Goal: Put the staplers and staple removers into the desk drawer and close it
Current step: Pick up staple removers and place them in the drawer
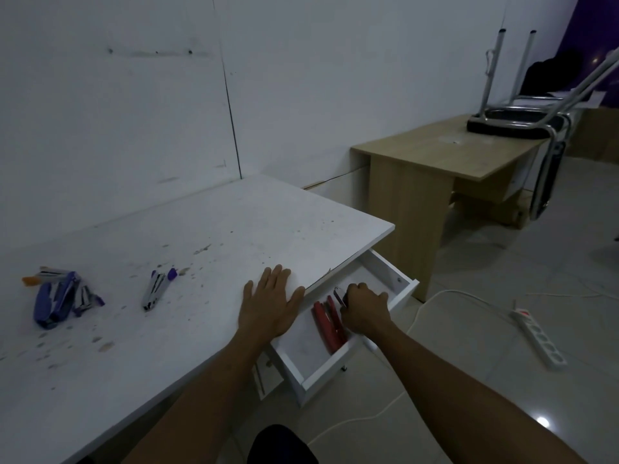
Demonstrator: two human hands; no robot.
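We count one red stapler [327, 326] lying in the open drawer [335, 358], which juts from under the right edge of the white table [187, 236]. Our right hand [366, 309] is down in the drawer, fingers curled around a small dark staple remover [339, 295] just beside the red stapler. Our left hand [272, 301] lies flat and released on the table edge. Further left one purple-tipped stapler [157, 289] lies alone, and at the far left is a heap [58, 296] with a blue stapler and several smaller pieces we cannot count.
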